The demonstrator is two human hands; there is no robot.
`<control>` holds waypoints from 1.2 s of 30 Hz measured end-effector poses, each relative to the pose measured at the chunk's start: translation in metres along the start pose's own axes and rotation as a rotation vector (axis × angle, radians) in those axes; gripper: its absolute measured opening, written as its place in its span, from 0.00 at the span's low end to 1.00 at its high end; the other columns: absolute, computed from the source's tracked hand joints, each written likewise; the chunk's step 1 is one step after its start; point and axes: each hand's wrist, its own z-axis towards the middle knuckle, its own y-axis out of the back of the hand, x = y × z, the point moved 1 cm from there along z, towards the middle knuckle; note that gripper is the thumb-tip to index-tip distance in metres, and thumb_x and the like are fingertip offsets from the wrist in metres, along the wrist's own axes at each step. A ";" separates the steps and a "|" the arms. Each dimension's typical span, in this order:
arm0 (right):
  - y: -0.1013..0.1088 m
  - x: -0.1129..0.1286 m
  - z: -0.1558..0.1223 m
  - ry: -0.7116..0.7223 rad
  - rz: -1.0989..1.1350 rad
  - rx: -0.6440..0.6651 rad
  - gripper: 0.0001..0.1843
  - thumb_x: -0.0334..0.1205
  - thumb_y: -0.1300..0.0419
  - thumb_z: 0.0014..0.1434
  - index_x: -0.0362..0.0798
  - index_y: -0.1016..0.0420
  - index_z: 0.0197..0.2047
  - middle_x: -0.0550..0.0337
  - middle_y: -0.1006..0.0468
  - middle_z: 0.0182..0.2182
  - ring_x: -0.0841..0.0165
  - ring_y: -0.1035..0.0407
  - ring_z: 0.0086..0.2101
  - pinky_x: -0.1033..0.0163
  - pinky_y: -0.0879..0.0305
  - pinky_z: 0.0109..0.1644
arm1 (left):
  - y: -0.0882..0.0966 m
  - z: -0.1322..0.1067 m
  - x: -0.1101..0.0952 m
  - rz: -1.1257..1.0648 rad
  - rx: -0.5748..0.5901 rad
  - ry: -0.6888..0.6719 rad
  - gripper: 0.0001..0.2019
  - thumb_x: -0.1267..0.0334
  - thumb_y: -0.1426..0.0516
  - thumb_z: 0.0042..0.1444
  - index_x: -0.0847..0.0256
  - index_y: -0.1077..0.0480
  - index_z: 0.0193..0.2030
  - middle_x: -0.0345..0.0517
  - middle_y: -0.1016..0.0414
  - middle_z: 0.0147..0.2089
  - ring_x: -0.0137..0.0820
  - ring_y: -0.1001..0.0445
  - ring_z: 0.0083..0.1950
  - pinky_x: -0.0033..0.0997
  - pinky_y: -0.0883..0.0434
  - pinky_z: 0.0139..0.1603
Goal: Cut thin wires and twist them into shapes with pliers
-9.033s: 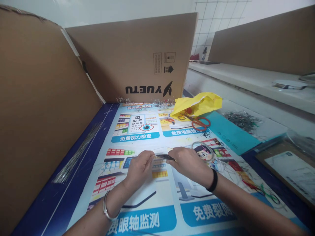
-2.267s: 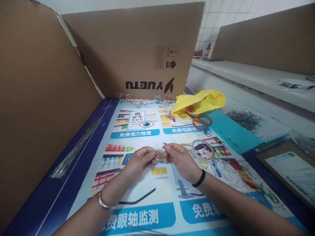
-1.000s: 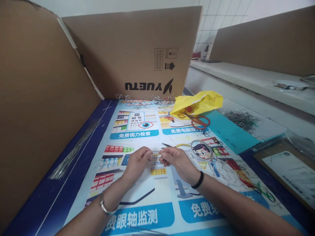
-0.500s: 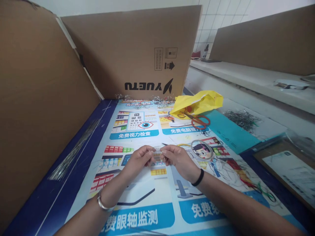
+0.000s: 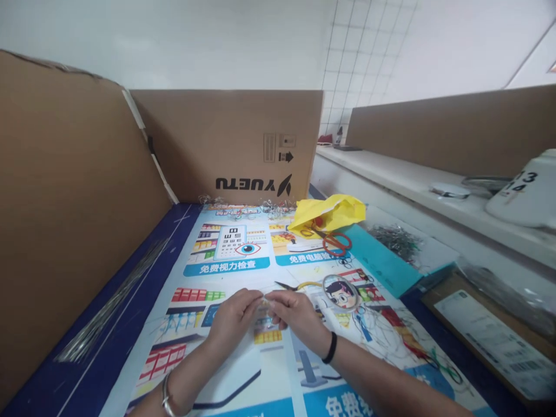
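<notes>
My left hand [image 5: 232, 317] and my right hand [image 5: 295, 313] meet over a printed poster [image 5: 234, 266] on the table. Both pinch a small clear lens-like piece [image 5: 263, 305] between their fingertips. A silver bracelet circles my left wrist and a black band my right. Thin pliers with yellow handles [image 5: 299, 286] lie just beyond my right hand. A round clear lens [image 5: 340, 292] rests on the poster to the right of them.
Cardboard panels stand at the left [image 5: 65, 220] and back [image 5: 234, 145]. A yellow bag [image 5: 330, 211] and red-handled scissors [image 5: 334, 242] lie at the back right. Metal wires lie at the left [image 5: 108, 301] and in a pile at the right [image 5: 395, 238]. A brown board [image 5: 486, 336] sits far right.
The camera has tilted up, so the hands sit lower in view. The hands stay together on the small clear piece; earlier my right hand held the pliers.
</notes>
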 end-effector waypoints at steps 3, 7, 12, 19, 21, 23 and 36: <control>-0.002 -0.004 0.002 -0.006 0.001 -0.019 0.15 0.45 0.38 0.47 0.47 0.28 0.38 0.66 0.27 0.20 0.74 0.35 0.18 0.69 0.40 0.19 | 0.000 0.000 0.003 0.011 0.006 -0.016 0.08 0.59 0.46 0.55 0.50 0.25 0.38 0.44 0.24 0.35 0.35 0.28 0.38 0.31 0.35 0.41; -0.004 -0.009 0.006 -0.007 -0.005 -0.014 0.10 0.41 0.39 0.47 0.47 0.30 0.34 0.66 0.28 0.19 0.74 0.35 0.18 0.71 0.41 0.18 | 0.000 -0.001 0.004 0.102 0.020 -0.068 0.09 0.59 0.48 0.57 0.52 0.26 0.37 0.44 0.26 0.33 0.34 0.29 0.36 0.29 0.35 0.38; -0.006 -0.012 0.007 0.032 -0.106 -0.007 0.06 0.36 0.44 0.48 0.45 0.29 0.31 0.67 0.31 0.17 0.74 0.36 0.17 0.71 0.40 0.19 | 0.000 -0.003 0.001 0.326 0.043 -0.178 0.11 0.61 0.52 0.60 0.54 0.28 0.39 0.41 0.29 0.31 0.29 0.29 0.33 0.25 0.34 0.34; -0.006 -0.016 0.007 0.101 -0.203 -0.017 0.06 0.32 0.47 0.48 0.45 0.29 0.28 0.67 0.31 0.16 0.74 0.35 0.18 0.72 0.41 0.20 | -0.002 -0.004 0.005 0.483 0.070 -0.278 0.12 0.64 0.53 0.59 0.54 0.28 0.35 0.40 0.30 0.29 0.27 0.31 0.30 0.20 0.37 0.29; -0.006 -0.017 0.007 0.139 -0.212 -0.013 0.07 0.31 0.48 0.47 0.46 0.29 0.26 0.67 0.31 0.17 0.74 0.35 0.19 0.72 0.42 0.21 | -0.002 -0.003 0.006 0.500 0.077 -0.283 0.12 0.66 0.53 0.58 0.55 0.29 0.34 0.40 0.31 0.29 0.26 0.31 0.30 0.21 0.38 0.29; -0.006 -0.017 0.007 0.176 -0.222 -0.013 0.07 0.30 0.49 0.46 0.46 0.30 0.25 0.66 0.31 0.17 0.75 0.35 0.20 0.72 0.42 0.22 | -0.003 -0.002 0.006 0.512 0.087 -0.276 0.12 0.67 0.53 0.58 0.55 0.29 0.34 0.40 0.31 0.29 0.27 0.31 0.30 0.21 0.38 0.30; -0.009 -0.015 0.009 0.215 -0.268 0.050 0.08 0.36 0.46 0.52 0.47 0.28 0.34 0.66 0.30 0.20 0.73 0.34 0.21 0.69 0.39 0.25 | 0.002 -0.001 -0.003 0.330 0.056 -0.084 0.12 0.65 0.54 0.60 0.60 0.31 0.33 0.43 0.30 0.33 0.30 0.31 0.37 0.27 0.36 0.39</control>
